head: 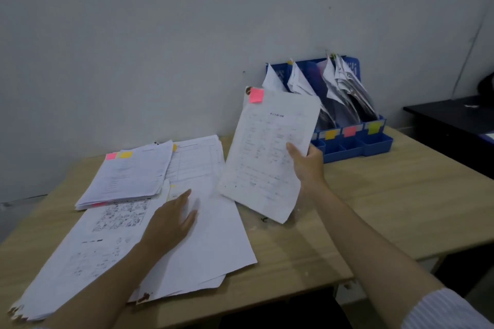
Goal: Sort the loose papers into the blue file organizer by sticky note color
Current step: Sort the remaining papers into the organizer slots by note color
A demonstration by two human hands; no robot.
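Observation:
My right hand (307,165) grips a printed sheet (264,157) by its right edge and holds it tilted above the table; a pink sticky note (256,95) is on its top left corner. My left hand (173,219) rests flat, fingers straight, on the loose papers (208,243) spread on the wooden table. A second stack (131,173) lies at the back left with a pink and a yellow note on top. The blue file organizer (377,143) stands against the wall at the back right, its slots holding papers, with yellow, pink and green labels on its front.
The wooden table (387,208) ends close at the right and front. A dark desk (454,125) stands beyond it on the right. The grey wall rises just behind the organizer and the stacks.

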